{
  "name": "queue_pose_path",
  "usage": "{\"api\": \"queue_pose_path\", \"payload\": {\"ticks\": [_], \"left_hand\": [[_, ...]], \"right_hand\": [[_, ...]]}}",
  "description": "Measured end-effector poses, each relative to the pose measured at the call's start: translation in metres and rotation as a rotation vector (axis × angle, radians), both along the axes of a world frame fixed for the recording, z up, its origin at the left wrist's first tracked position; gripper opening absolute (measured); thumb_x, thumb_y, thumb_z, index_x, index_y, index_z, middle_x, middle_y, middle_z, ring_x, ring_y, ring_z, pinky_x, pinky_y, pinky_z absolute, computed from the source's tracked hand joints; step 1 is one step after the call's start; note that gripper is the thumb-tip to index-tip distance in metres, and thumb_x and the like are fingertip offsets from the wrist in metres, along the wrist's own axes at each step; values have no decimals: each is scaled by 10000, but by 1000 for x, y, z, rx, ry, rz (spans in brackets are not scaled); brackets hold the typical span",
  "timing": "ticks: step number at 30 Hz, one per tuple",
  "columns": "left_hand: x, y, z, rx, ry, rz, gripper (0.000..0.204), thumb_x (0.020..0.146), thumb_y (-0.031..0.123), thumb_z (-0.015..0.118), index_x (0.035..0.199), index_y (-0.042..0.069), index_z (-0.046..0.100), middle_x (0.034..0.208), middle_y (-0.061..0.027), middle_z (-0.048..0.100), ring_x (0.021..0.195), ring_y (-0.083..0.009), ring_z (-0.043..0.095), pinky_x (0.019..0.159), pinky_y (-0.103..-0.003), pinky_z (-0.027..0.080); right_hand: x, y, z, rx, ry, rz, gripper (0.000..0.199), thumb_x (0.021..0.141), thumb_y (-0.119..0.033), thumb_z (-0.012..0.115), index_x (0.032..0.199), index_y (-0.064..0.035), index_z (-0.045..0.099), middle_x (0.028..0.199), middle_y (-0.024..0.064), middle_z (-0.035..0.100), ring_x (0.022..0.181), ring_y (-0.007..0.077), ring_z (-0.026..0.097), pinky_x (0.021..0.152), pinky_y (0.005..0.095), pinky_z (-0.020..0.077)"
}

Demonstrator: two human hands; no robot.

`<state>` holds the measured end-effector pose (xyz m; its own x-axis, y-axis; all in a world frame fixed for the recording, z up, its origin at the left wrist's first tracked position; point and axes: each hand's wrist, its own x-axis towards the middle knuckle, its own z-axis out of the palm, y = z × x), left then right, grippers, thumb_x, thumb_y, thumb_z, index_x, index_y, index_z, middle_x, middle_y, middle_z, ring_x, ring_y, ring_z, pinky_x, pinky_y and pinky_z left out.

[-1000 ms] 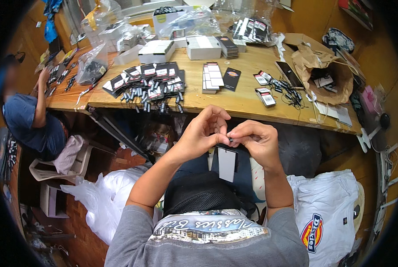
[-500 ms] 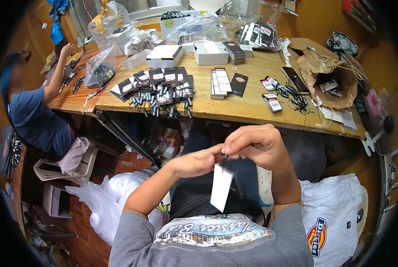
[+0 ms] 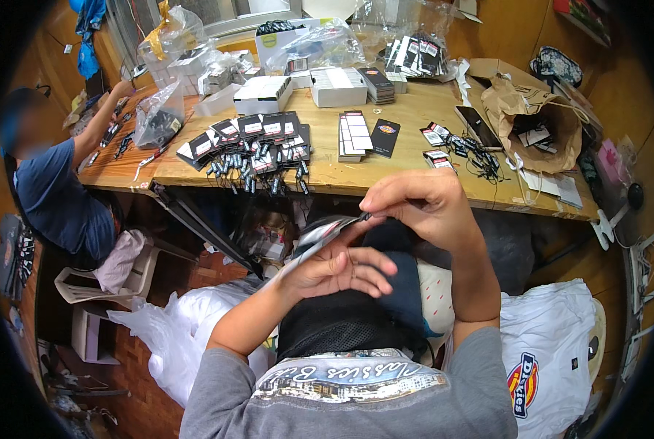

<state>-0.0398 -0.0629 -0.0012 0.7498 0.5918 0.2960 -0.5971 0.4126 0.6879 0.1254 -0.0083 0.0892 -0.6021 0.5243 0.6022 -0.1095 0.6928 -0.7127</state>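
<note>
Hang tag (image 3: 314, 244): blurred, slanting in mid-air on the near side of the table (image 3: 325, 170), its upper right end at the right hand and its lower left end over the left wrist.
Right hand (image 3: 423, 208): thumb and finger pinched together on a black cord (image 3: 366, 216) at the tag's upper end.
Left hand (image 3: 341, 272): fingers spread apart, palm partly hidden by the tag; whether it touches the tag I cannot tell.
Card pile (image 3: 279, 130): left part of the table, black cards with white labels fanned out, dark cord ends gathered toward the near edge.
Table middle: a white-faced stack (image 3: 353, 135), with a single black card (image 3: 385, 137) just to its right.
Table right: small labels (image 3: 436, 134) beside tangled black cords (image 3: 480, 159), then a phone (image 3: 478, 126) and an open brown paper bag (image 3: 501, 110).
Far side: two white boxes (image 3: 338, 89), a dark card stack (image 3: 377, 84) beside the right one, clear plastic bags behind.
Far left: another person (image 3: 56, 183) in a blue shirt, seated on a pale chair (image 3: 107, 287), one arm out over the table.
Near left: white plastic bag (image 3: 177, 333) on the floor.
Near right: white garment (image 3: 550, 322) with a colourful emblem.
</note>
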Motion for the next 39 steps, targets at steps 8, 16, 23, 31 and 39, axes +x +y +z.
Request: {"api": "queue_pose_path", "payload": {"ticks": [8,16,23,31,39], "left_hand": [[-7,14,6,-191,-234,373,661,736,490,491,1245,141,256,1112,-113,432,894,-216,484,725,-317,435],[-50,48,26,56,329,1237,260,702,62,617,911,0,475,798,-78,578,650,-126,568,521,-218,452],[-143,146,35,274,1155,1487,522,622,162,704,1004,-41,412,809,-122,558,668,-177,537,595,-274,427],[-71,208,40,913,1840,1444,800,492,440,731,1090,-6,440,1117,-197,385,1023,-354,363,892,-396,307],[-37,263,10,816,1785,896,843,416,473,749,1119,103,467,1155,-145,381,1107,-325,289,905,-410,284]], "right_hand": [[-3,8,10,65,-9,-69,107,632,88,587,714,19,588,716,96,604,685,159,591,603,222,458],[10,13,-23,-252,-181,-194,112,696,5,581,806,20,595,692,62,600,589,79,539,535,185,422],[7,46,-39,-328,-453,-157,146,694,-56,579,818,17,603,721,83,614,619,97,556,579,214,439],[6,200,-57,-94,-788,-846,502,555,-322,722,921,-7,584,914,168,575,874,256,549,762,326,416],[-11,227,-65,-78,-1162,-797,616,464,-336,781,925,15,571,1027,180,525,967,299,494,808,326,403]]}}
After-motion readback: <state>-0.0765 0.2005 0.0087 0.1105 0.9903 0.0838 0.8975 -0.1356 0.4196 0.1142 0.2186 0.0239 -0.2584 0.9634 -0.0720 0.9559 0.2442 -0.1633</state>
